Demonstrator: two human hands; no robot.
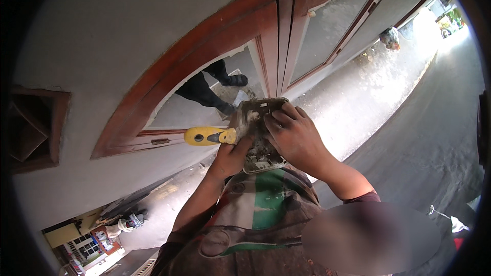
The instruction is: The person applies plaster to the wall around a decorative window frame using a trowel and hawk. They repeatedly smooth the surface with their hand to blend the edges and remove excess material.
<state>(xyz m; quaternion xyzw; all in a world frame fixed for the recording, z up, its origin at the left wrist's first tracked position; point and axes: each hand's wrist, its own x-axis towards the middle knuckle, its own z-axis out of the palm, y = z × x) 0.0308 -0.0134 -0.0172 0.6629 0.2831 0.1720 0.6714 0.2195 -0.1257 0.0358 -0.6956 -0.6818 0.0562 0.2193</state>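
Note:
A shallow rectangular tray (263,165), smeared with grey-white material, is held up in front of my torso. My left hand (231,159) is closed around its left side. Between that hand's thumb and the tray sits a putty knife (207,136), its yellow handle pointing left and its dirty blade lying over the tray's rim. My right hand (299,135) reaches over the right rim, with its fingers bent down into the tray. Whatever is under those fingertips is hidden.
Just ahead, a grey wall holds a reddish-brown arched wooden frame (204,33) with glass panes. Dark trouser legs and shoes (204,89) show at one pane. A small square recess (38,130) lies left. A bagged bundle (389,38) stands along the wall at right.

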